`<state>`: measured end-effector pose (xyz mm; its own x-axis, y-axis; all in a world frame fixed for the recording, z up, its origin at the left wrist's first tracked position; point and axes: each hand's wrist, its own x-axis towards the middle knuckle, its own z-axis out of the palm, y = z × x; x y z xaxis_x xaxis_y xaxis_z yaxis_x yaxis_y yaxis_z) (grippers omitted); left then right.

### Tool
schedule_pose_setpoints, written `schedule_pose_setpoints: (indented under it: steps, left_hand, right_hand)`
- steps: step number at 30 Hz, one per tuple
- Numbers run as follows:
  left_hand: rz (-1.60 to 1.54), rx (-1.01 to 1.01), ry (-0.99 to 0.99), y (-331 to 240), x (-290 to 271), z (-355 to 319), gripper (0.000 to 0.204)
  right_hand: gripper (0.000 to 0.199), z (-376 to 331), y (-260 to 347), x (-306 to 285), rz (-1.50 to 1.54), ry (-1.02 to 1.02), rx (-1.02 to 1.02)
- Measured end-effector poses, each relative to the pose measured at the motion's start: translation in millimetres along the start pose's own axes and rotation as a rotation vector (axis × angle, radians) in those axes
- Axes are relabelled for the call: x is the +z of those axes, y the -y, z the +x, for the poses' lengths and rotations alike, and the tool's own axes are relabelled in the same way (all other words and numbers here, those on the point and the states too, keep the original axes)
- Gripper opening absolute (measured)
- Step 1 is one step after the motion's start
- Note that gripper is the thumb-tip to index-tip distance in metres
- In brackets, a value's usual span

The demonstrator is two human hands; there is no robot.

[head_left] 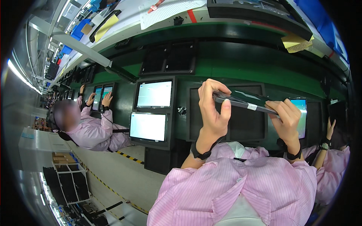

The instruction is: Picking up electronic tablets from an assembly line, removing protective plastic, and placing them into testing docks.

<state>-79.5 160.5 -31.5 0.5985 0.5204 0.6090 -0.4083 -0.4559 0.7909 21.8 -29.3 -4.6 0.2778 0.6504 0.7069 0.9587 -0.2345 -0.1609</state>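
Note:
A dark, thin tablet (241,98) is held up above the bench, tilted so that its edge with a small white label faces me. My left hand (214,107) grips its left end, thumb below and fingers over the top. On the right end, my right hand (286,117) is closed round the tablet's corner. Beneath it lies a black tray (196,124) with recessed compartments. Left of that tray, two tablets with lit screens, the upper one (154,94) and the lower one (148,126), rest in another black tray (172,113).
A co-worker in pink (92,130) handles lit tablets at the left; another person's hand (330,130) holds a dark panel at the right. A lit tablet (299,113) lies beyond my right hand. Overhead, a shelf (128,28) carries papers and a black tray (256,11).

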Motion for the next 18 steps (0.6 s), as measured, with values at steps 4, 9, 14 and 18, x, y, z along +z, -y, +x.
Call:
schedule_pose_setpoints:
  steps: [4, 9, 14, 18]
  left_hand:
    - [0.006, -0.015, 0.294, -18.1, -23.1, 14.7, 0.086]
    - [0.040, 0.244, 0.806, -31.0, -23.1, 26.4, 0.042]
    - [0.072, 0.448, 0.569, -37.8, 9.3, 29.3, 0.032]
    - [0.303, 0.407, 0.555, -39.0, -7.3, 48.2, 0.038]
  right_hand:
    - [0.027, 7.9, -22.7, -14.7, -0.032, 0.090, -0.064]
    - [0.027, 17.0, -43.6, -21.1, -0.021, 0.057, -0.246]
    - [0.031, 38.8, -59.1, -12.0, -0.072, -0.199, -0.195]
    - [0.028, 48.2, -71.5, -25.1, -0.105, -0.089, -0.187]
